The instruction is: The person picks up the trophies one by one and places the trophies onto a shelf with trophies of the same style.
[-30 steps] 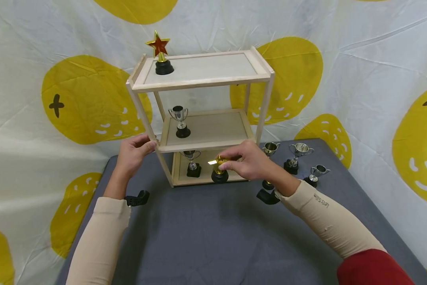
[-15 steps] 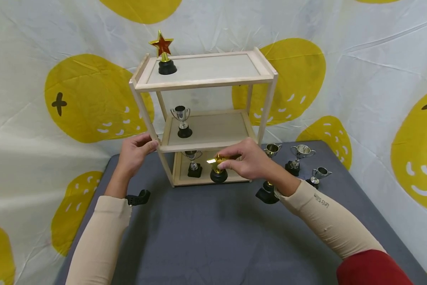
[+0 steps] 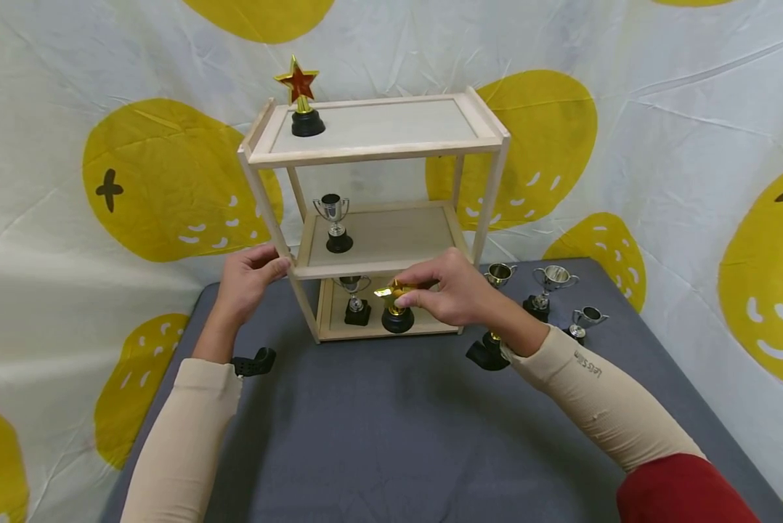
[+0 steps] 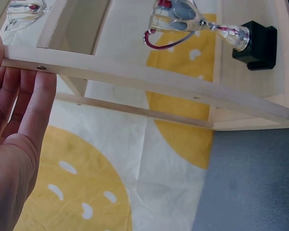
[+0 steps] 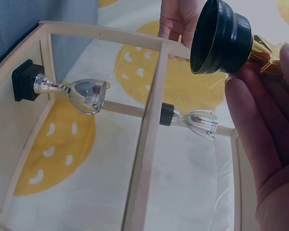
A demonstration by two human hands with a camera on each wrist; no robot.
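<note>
My left hand [image 3: 243, 287] pinches the left front post of a wooden three-tier shelf [image 3: 373, 155], thumb on one side and fingers on the other. My right hand [image 3: 455, 289] holds a gold trophy [image 3: 398, 318] by its shiny upper part, in front of the bottom tier. In the right wrist view its round black base [image 5: 220, 41] shows clear of the shelf. Partly hidden by the middle tier's edge, a silver cup trophy [image 3: 356, 311] stands at the bottom left. Another silver cup trophy [image 3: 338, 240] is on the middle tier, and a red-and-gold star trophy [image 3: 306, 122] on top.
Right of the shelf, a gold cup trophy [image 3: 499, 274], partly behind my right forearm, and two silver cups [image 3: 551, 280] stand on the grey-covered table [image 3: 378, 436]. A white cloth [image 3: 686, 145] with yellow fruit shapes hangs behind.
My right hand has shifted slightly left with the gold trophy. The left hand keeps its grip on the post. The head view has moved a little.
</note>
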